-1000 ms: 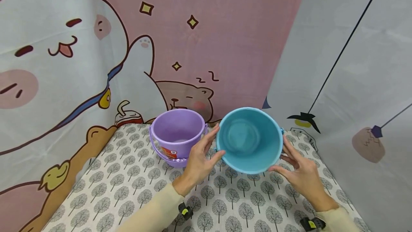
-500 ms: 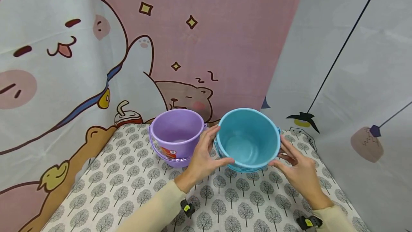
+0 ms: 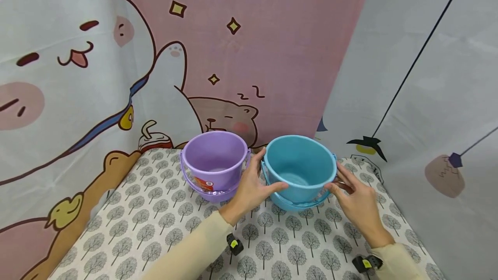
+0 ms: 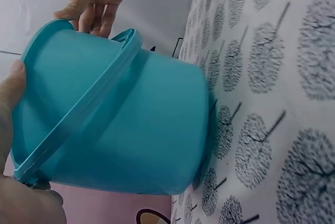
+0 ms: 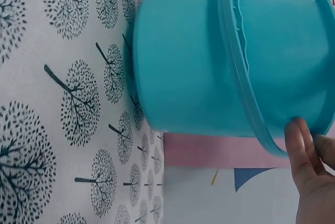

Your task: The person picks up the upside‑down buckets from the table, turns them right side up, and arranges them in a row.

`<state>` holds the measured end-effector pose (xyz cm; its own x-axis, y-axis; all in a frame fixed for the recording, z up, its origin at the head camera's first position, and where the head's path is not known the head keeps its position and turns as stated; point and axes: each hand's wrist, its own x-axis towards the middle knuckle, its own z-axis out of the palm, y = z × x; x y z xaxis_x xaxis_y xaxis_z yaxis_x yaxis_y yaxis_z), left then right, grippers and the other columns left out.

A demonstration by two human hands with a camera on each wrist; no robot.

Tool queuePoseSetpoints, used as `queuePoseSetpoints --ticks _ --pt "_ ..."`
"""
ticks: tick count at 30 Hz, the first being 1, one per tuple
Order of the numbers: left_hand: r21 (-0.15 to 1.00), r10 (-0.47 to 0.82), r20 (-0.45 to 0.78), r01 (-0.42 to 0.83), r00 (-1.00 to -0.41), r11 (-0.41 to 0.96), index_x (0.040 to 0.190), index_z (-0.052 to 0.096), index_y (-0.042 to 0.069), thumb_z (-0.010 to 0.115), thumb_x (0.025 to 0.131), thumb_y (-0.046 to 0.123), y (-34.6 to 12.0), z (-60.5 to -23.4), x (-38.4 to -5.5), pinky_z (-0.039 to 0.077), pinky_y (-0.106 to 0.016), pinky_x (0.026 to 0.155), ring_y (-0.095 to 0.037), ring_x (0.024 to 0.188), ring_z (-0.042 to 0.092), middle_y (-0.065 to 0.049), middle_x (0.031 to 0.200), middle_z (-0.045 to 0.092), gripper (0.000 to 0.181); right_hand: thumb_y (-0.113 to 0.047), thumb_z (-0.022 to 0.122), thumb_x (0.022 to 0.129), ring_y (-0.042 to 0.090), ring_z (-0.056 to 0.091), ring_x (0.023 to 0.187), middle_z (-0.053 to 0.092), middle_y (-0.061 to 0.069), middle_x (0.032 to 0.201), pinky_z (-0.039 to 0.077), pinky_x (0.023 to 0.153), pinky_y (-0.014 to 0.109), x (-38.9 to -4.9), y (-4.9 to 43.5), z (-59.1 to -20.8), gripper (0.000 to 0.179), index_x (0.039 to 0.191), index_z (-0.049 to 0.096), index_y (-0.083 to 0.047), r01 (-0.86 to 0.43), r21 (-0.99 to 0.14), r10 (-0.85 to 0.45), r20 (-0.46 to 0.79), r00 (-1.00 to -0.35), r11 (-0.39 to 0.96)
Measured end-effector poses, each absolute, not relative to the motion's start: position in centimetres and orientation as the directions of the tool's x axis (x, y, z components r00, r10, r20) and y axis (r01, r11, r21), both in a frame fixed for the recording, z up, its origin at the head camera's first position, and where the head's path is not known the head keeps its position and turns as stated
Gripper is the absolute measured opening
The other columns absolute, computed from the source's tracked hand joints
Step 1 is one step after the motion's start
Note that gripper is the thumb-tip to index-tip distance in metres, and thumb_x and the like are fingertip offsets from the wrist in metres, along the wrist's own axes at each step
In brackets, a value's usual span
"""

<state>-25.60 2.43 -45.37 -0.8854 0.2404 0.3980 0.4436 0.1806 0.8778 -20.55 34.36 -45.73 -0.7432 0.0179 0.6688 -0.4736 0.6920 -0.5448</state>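
A light-blue plastic bucket (image 3: 301, 193) stands nearly upright between both hands, its mouth tilted slightly toward the head camera. In the left wrist view, its base sits right at the tablecloth, and its handle (image 4: 91, 103) hangs down across the side. My left hand (image 3: 250, 187) grips the bucket's left side, the thumb along the front of the rim and the fingers behind. The right hand (image 3: 355, 198) pinches the right side by the handle joint. Just left of my left hand is a purple bucket (image 3: 229, 180) of similar shape, upright with its handle lowered.
The table has a white cloth (image 3: 171, 245) printed with grey trees. Close behind the buckets hangs a cartoon-printed pink and white curtain (image 3: 288, 55), and a pale curtain (image 3: 428, 98) runs down the right side. A red label (image 3: 204, 183) shows on the purple bucket.
The blue bucket has tilted back from facing the camera to nearly upright, and its base has come down toward the cloth. Both hands moved with it; the purple bucket stayed put.
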Motion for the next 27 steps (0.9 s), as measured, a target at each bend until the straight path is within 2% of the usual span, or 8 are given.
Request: queuePoseSetpoints --ticks 5,7,11,12,15,19,23,27 --pt "0.896 0.229 0.347 0.394 -0.909 0.205 0.186 0.026 0.017 0.104 0.089 0.043 3.2 -45.1 -26.5 0.039 -0.055 0.146 -0.030 0.176 0.041 -0.011 0.190 0.039 0.127 -0.016 0.094 0.101 -0.014 0.077 0.112 0.087 0.019 0.133 0.056 0.091 -0.004 -20.9 34.3 -45.7 0.080 0.172 0.057 -0.011 -0.396 -0.584 0.070 0.616 -0.784 0.708" --pt "0.896 0.218 0.331 0.378 -0.918 0.231 0.186 0.028 0.021 0.105 0.087 0.047 3.4 -45.1 -26.8 0.038 -0.059 0.146 -0.031 0.175 0.043 -0.010 0.189 0.041 0.128 -0.017 0.093 0.102 -0.003 0.082 0.114 0.088 0.019 0.132 0.056 0.089 -0.005 -21.1 34.3 -45.7 0.080 0.172 0.056 -0.011 -0.381 -0.595 0.078 0.601 -0.795 0.707" --pt "0.901 0.202 0.303 0.349 -0.931 0.258 0.186 0.030 0.028 0.106 0.084 0.050 3.7 -45.4 -27.6 0.037 -0.066 0.145 -0.030 0.174 0.043 -0.005 0.187 0.044 0.129 -0.018 0.092 0.103 0.036 0.088 0.113 0.087 0.021 0.132 0.055 0.087 -0.006 -21.5 34.2 -45.9 0.078 0.172 0.056 -0.008 -0.373 -0.608 0.080 0.587 -0.806 0.701" --pt "0.904 0.202 0.296 0.342 -0.933 0.255 0.185 0.030 0.029 0.106 0.084 0.050 3.7 -45.5 -27.8 0.037 -0.067 0.145 -0.031 0.174 0.043 -0.005 0.187 0.044 0.129 -0.018 0.092 0.103 0.038 0.088 0.113 0.087 0.022 0.133 0.055 0.087 -0.006 -21.6 34.2 -46.0 0.078 0.172 0.056 -0.008 -0.370 -0.612 0.082 0.583 -0.808 0.700" --pt "0.909 0.219 0.288 0.338 -0.932 0.244 0.186 0.028 0.030 0.106 0.083 0.050 3.7 -45.6 -28.2 0.036 -0.069 0.145 -0.032 0.173 0.044 -0.005 0.187 0.044 0.130 -0.017 0.091 0.104 0.015 0.088 0.110 0.085 0.024 0.136 0.057 0.089 -0.005 -21.6 34.1 -46.4 0.079 0.172 0.055 -0.007 -0.368 -0.623 0.083 0.573 -0.815 0.690" --pt "0.903 0.249 0.298 0.357 -0.922 0.240 0.187 0.024 0.027 0.105 0.084 0.048 3.5 -45.6 -28.5 0.035 -0.071 0.144 -0.036 0.174 0.042 -0.009 0.189 0.040 0.132 -0.018 0.089 0.106 -0.020 0.068 0.107 0.081 0.025 0.145 0.058 0.089 -0.004 -21.6 34.0 -46.7 0.076 0.173 0.054 -0.007 -0.370 -0.626 0.086 0.575 -0.814 0.687" --pt "0.877 0.264 0.305 0.378 -0.915 0.296 0.188 0.019 0.024 0.102 0.086 0.049 3.2 -45.5 -28.2 0.034 -0.074 0.144 -0.038 0.177 0.036 -0.010 0.194 0.031 0.134 -0.021 0.086 0.109 -0.025 0.061 0.104 0.079 0.024 0.150 0.058 0.085 -0.002 -21.4 33.9 -47.0 0.071 0.172 0.056 -0.007 -0.361 -0.614 0.098 0.585 -0.805 0.702" --pt "0.818 0.288 0.363 0.451 -0.886 0.358 0.188 0.021 0.019 0.098 0.089 0.050 3.1 -45.0 -27.6 0.037 -0.072 0.142 -0.038 0.178 0.036 -0.012 0.194 0.027 0.130 -0.022 0.085 0.110 -0.018 0.065 0.106 0.079 0.022 0.151 0.055 0.082 -0.003 -21.0 33.7 -47.3 0.067 0.170 0.059 -0.007 -0.344 -0.602 0.121 0.598 -0.792 0.720"
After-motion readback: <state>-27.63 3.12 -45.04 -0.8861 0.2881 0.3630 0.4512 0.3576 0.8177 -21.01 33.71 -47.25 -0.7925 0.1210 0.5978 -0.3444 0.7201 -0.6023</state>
